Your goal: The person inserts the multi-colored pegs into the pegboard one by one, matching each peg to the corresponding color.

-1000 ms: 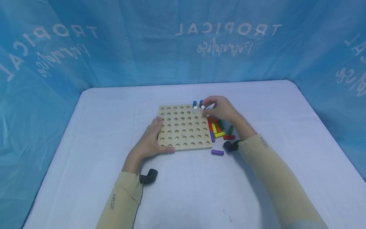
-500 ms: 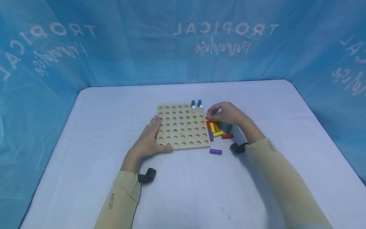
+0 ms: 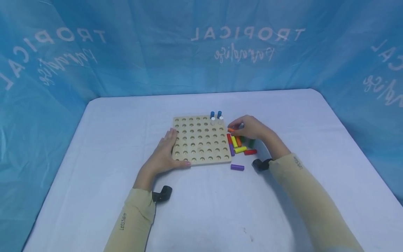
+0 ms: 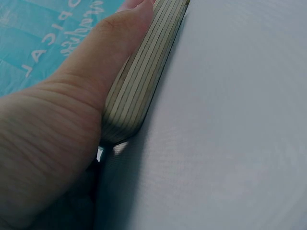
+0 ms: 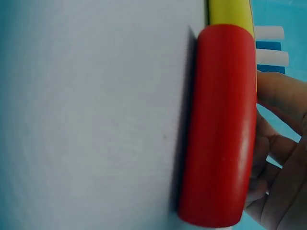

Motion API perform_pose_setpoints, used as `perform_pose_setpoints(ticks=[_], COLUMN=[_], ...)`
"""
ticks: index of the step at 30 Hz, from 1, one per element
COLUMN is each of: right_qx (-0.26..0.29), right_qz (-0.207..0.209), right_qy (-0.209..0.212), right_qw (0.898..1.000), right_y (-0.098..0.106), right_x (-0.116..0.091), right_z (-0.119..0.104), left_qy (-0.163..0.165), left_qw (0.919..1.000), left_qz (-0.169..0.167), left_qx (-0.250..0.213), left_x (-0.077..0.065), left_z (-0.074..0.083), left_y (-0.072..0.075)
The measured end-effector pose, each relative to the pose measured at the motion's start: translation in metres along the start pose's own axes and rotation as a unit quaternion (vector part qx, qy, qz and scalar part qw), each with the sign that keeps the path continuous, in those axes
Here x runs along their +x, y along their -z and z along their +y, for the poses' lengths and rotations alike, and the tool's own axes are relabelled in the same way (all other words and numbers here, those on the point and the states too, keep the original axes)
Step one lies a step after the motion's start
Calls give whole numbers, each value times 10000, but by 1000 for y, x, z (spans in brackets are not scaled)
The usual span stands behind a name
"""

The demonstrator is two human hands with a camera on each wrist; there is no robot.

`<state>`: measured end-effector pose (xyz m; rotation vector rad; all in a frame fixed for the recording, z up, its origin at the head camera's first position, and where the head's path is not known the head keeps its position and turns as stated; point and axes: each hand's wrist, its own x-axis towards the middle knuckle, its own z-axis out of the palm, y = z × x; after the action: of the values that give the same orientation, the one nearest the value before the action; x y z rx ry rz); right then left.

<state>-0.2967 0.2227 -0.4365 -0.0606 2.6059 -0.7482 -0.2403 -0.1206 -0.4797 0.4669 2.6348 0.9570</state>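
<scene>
A square wooden pegboard (image 3: 201, 145) with rows of round holes lies flat on the table. Two blue pegs (image 3: 212, 114) and two white pegs (image 3: 221, 119) stand upright at its back right corner. My left hand (image 3: 162, 155) rests at the front left corner, fingers along the left side and straight thumb on the front edge. Just off the board's right side, my right hand (image 3: 250, 127) pinches an orange peg (image 3: 231, 130) between thumb and finger. In the right wrist view, a red peg (image 5: 220, 129) covers the fingertips.
Loose pegs lie right of the board: another orange peg (image 3: 238, 141), yellow pegs (image 3: 240, 149), red pegs (image 3: 250, 152), a green peg (image 3: 251, 143) and purple pegs (image 3: 237, 167). A white cloth (image 3: 201, 210) covers the table; a blue curtain (image 3: 157, 63) hangs behind.
My right hand has let go of a white peg, left standing in the board, moved right and towards me, and taken hold of an orange peg. The left hand stays in place.
</scene>
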Motion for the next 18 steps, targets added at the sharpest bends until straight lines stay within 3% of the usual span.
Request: perform_pose_setpoints(ticks=[18], right_qx=[467], right_qz=[197], right_qy=[498], right_qw=[9975], right_y=[0], right_x=[-3], right_z=[9], left_qy=[-18], left_qw=[10000], left_qz=[10], left_qx=[-65], left_x=[1], left_z=[0], left_y=[0])
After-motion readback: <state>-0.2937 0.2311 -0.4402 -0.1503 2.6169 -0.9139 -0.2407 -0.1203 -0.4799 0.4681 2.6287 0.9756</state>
